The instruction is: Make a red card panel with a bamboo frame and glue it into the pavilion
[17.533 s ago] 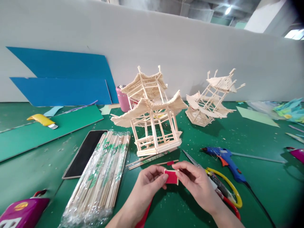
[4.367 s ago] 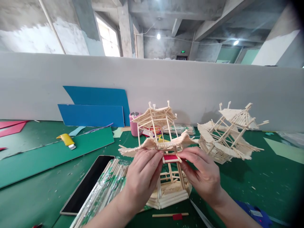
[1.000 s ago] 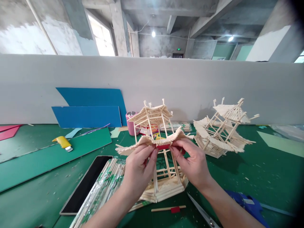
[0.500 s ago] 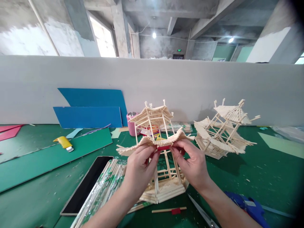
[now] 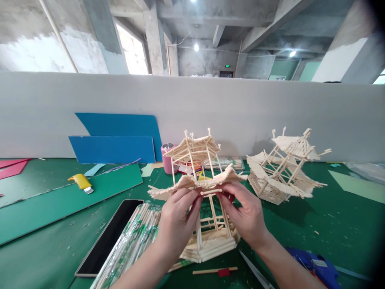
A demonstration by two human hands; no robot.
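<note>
A pavilion model point(image 5: 197, 149) of thin wooden sticks, with two tiers of roof, stands upright in the middle. Just below its lower eave, my left hand point(image 5: 181, 214) and my right hand point(image 5: 245, 212) pinch the ends of a short piece of wooden sticks point(image 5: 211, 192). No red face shows on this piece now. Both hands are close to the lower roof; whether the fingertips touch it I cannot tell. On the table in front of the model's base lies a stick with a red tag point(image 5: 223, 272).
A second stick pavilion point(image 5: 282, 172) stands at right. Scissors point(image 5: 255, 269) and a blue glue gun point(image 5: 314, 263) lie near my right forearm. To the left are bagged sticks point(image 5: 132, 237), a black tablet-like slab point(image 5: 110, 237), a yellow cutter point(image 5: 81, 182) and blue boards point(image 5: 112, 149). Behind stands a pink can point(image 5: 167, 162).
The small piece between my hands has turned: its red face showed before, and now pale sticks show instead. Both hands stay at the lower eave. The view has shifted slightly.
</note>
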